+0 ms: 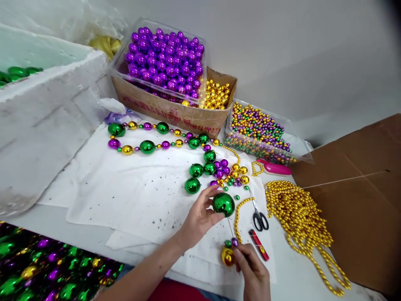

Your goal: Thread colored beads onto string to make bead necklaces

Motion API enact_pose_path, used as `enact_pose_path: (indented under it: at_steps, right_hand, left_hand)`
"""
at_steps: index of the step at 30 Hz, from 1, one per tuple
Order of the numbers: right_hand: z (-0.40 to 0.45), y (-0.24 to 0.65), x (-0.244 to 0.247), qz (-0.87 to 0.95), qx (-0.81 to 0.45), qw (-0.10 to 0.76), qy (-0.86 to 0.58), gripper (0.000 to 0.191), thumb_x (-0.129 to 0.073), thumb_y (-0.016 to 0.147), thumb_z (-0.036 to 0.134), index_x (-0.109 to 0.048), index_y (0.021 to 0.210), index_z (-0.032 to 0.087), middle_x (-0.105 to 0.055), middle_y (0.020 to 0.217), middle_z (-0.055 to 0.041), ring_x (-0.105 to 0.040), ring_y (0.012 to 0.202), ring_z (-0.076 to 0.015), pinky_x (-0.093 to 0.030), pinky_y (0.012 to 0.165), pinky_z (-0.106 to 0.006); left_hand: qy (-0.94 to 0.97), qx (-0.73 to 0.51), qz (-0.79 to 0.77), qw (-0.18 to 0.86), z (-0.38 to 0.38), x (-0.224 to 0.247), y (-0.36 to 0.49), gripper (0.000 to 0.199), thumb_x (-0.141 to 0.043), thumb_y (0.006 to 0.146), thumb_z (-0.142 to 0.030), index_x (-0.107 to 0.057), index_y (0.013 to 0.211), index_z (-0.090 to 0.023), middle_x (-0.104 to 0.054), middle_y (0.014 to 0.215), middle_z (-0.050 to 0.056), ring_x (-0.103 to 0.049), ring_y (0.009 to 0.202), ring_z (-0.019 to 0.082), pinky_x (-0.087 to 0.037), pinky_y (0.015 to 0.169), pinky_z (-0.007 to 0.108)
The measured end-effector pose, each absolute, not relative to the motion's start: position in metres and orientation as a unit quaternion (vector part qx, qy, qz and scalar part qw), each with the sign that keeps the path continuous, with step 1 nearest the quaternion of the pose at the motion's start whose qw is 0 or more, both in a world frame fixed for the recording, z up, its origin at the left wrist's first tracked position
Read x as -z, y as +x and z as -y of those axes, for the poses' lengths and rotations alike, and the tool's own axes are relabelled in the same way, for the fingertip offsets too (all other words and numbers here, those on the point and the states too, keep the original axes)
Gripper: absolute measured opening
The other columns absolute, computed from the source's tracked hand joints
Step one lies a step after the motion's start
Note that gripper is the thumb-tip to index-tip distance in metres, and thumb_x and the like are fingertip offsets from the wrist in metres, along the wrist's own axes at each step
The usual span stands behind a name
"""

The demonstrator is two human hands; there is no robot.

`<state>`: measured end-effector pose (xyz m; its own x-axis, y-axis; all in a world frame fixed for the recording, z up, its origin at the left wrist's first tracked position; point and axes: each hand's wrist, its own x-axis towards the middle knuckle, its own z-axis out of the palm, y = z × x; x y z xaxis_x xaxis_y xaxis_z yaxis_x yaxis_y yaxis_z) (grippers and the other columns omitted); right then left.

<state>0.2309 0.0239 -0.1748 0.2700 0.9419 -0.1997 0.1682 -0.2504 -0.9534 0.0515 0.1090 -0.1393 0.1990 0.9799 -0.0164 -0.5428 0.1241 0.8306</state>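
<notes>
My left hand (203, 213) pinches a large shiny green bead (223, 204) between thumb and fingers, above the white cloth. Below it, my right hand (252, 269) is closed at the fingertips on a small purple bead (234, 242). A thin needle or wire (231, 228) runs between the green bead and the purple one. Beside the right fingertips hang a small green bead (227, 243) and a larger gold bead (228, 256). A strung necklace (147, 146) of green, purple and gold beads lies looped on the cloth. Loose purple beads (222, 168) and green beads (196, 170) lie beyond my hands.
Black-handled scissors (260, 221), a red cutter-like tool (259, 245) and gold bead strands (297, 213) lie right. Behind are a purple-bead tub (166, 58), a cardboard box (169, 110) and a mixed-bead tub (258, 133). A white foam box (53, 117) stands left.
</notes>
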Motion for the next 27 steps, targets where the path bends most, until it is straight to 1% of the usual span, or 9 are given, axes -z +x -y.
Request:
enact_pose_path:
  at_steps: [2, 6, 11, 13, 15, 17, 19, 23, 27]
  right_hand:
    - [-0.025, 0.233, 0.177, 0.425, -0.429, 0.446, -0.66, 0.024, -0.068, 0.075, 0.044, -0.066, 0.075, 0.02, -0.053, 0.069, -0.0007, -0.044, 0.056, -0.0144, -0.035, 0.053, -0.028]
    - [-0.03, 0.236, 0.178, 0.434, -0.438, 0.434, -0.656, 0.023, -0.068, 0.075, 0.043, -0.066, 0.075, 0.02, -0.054, 0.07, -0.0011, -0.046, 0.058, -0.0156, -0.037, 0.053, -0.029]
    - [-0.035, 0.237, 0.178, 0.439, -0.451, 0.421, -0.653, 0.021, -0.066, 0.077, 0.041, -0.067, 0.074, 0.021, -0.052, 0.069, -0.0009, -0.046, 0.06, -0.0156, -0.038, 0.054, -0.029]
    - [-0.036, 0.237, 0.18, 0.439, -0.456, 0.423, -0.648, 0.02, -0.067, 0.077, 0.041, -0.067, 0.074, 0.021, -0.05, 0.067, -0.0001, -0.046, 0.059, -0.015, -0.038, 0.054, -0.029]
    - [-0.036, 0.237, 0.181, 0.437, -0.466, 0.427, -0.64, 0.019, -0.067, 0.077, 0.039, -0.067, 0.074, 0.021, -0.05, 0.067, 0.0001, -0.046, 0.059, -0.0146, -0.037, 0.054, -0.029]
    - [-0.034, 0.237, 0.181, 0.432, -0.475, 0.432, -0.633, 0.018, -0.067, 0.078, 0.038, -0.067, 0.076, 0.021, -0.051, 0.069, -0.0004, -0.046, 0.06, -0.0144, -0.037, 0.053, -0.028]
    - [-0.032, 0.237, 0.18, 0.418, -0.48, 0.445, -0.63, 0.017, -0.067, 0.078, 0.037, -0.068, 0.077, 0.02, -0.052, 0.07, -0.0009, -0.046, 0.061, -0.0143, -0.037, 0.053, -0.028]
    - [-0.029, 0.237, 0.176, 0.358, -0.482, 0.488, -0.633, 0.017, -0.07, 0.075, 0.037, -0.068, 0.078, 0.02, -0.054, 0.069, -0.0011, -0.045, 0.057, -0.0133, -0.034, 0.048, -0.026]
    - [-0.033, 0.233, 0.169, 0.287, -0.458, 0.536, -0.648, 0.019, -0.071, 0.074, 0.037, -0.066, 0.079, 0.02, -0.06, 0.076, -0.0027, -0.045, 0.057, -0.0124, -0.034, 0.049, -0.026]
  left_hand:
    - [0.39, -0.554, -0.302, 0.67, -0.106, 0.135, 0.05, 0.057, -0.067, 0.08, -0.022, -0.044, 0.132, -0.028, -0.047, 0.134, 0.011, -0.049, 0.117, 0.027, -0.046, 0.093, 0.038]
    - [0.433, -0.543, -0.313, 0.648, -0.102, 0.126, 0.048, 0.057, -0.067, 0.079, -0.019, -0.047, 0.131, -0.029, -0.049, 0.135, 0.011, -0.051, 0.117, 0.028, -0.045, 0.095, 0.04]
    - [0.45, -0.546, -0.334, 0.623, -0.103, 0.123, 0.044, 0.05, -0.067, 0.078, -0.02, -0.055, 0.126, -0.028, -0.049, 0.135, 0.01, -0.047, 0.121, 0.03, -0.044, 0.097, 0.041]
    - [0.452, -0.547, -0.34, 0.618, -0.103, 0.124, 0.043, 0.047, -0.067, 0.078, -0.02, -0.057, 0.124, -0.028, -0.048, 0.136, 0.009, -0.045, 0.124, 0.031, -0.044, 0.097, 0.04]
    - [0.446, -0.547, -0.344, 0.619, -0.104, 0.127, 0.044, 0.045, -0.067, 0.079, -0.021, -0.057, 0.123, -0.028, -0.048, 0.136, 0.009, -0.047, 0.121, 0.031, -0.045, 0.095, 0.039]
    - [0.428, -0.544, -0.354, 0.628, -0.106, 0.129, 0.045, 0.045, -0.065, 0.08, -0.022, -0.055, 0.123, -0.027, -0.05, 0.132, 0.009, -0.053, 0.113, 0.028, -0.048, 0.091, 0.038]
    - [0.405, -0.543, -0.369, 0.636, -0.108, 0.133, 0.047, 0.044, -0.064, 0.082, -0.024, -0.052, 0.124, -0.025, -0.055, 0.124, 0.01, -0.056, 0.104, 0.025, -0.052, 0.084, 0.036]
    - [0.372, -0.553, -0.407, 0.625, -0.113, 0.141, 0.055, 0.039, -0.062, 0.083, -0.03, -0.048, 0.119, -0.023, -0.057, 0.112, 0.008, -0.056, 0.091, 0.02, -0.056, 0.068, 0.031]
    - [0.362, -0.534, -0.45, 0.617, -0.116, 0.149, 0.062, 0.036, -0.063, 0.082, -0.035, -0.046, 0.11, -0.021, -0.055, 0.104, 0.007, -0.053, 0.08, 0.017, -0.053, 0.051, 0.025]
